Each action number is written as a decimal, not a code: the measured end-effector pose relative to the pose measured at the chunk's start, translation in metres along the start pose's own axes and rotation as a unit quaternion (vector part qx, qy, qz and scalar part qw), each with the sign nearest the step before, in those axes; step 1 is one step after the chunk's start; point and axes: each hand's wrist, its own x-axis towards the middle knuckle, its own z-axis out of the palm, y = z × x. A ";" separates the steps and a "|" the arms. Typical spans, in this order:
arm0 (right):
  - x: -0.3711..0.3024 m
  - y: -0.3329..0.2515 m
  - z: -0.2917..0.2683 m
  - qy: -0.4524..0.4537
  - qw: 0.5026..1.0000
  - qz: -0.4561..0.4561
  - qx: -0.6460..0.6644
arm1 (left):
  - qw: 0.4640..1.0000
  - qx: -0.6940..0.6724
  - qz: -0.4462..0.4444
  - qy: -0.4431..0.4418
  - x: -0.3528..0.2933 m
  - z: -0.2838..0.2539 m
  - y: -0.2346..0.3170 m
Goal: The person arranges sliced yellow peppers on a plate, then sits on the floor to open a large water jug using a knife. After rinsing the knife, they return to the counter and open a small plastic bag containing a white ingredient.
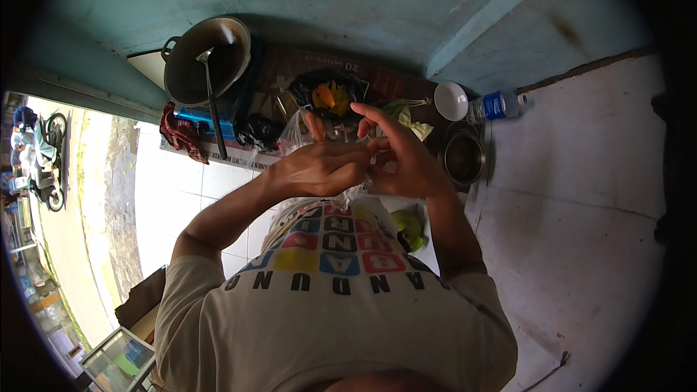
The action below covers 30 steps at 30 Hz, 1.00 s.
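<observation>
In front of my chest both hands meet over a thin clear plastic bag [293,136]. Closed fingers of my left hand [327,168] grip the plastic, and part of it hangs below the knuckles. My right hand [406,160] pinches at the same spot with thumb and fingertips, its index finger raised and bent; the pinch point is partly hidden. Just beyond the hands, a black plastic bag [298,89] lies open around orange and yellow pieces [332,99].
At the left, a wok [174,65] with a ladle [211,94] sits on a blue stove [207,119]. A dark red cloth [181,134] lies beside it. To the right are a white bowl [451,101], a water bottle [495,106] and a metal pot [464,158]. Something green [410,231] is near my body.
</observation>
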 end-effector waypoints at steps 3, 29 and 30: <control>0.002 0.001 0.000 -0.025 0.999 0.000 -0.044 | 1.000 0.007 0.006 -0.018 -0.003 0.001 0.001; 0.027 0.014 0.015 0.023 0.996 0.016 0.081 | 0.997 0.003 -0.063 0.046 -0.023 -0.013 -0.009; 0.028 0.017 0.015 0.020 0.996 0.016 0.087 | 0.997 -0.002 -0.068 0.038 -0.024 -0.012 -0.009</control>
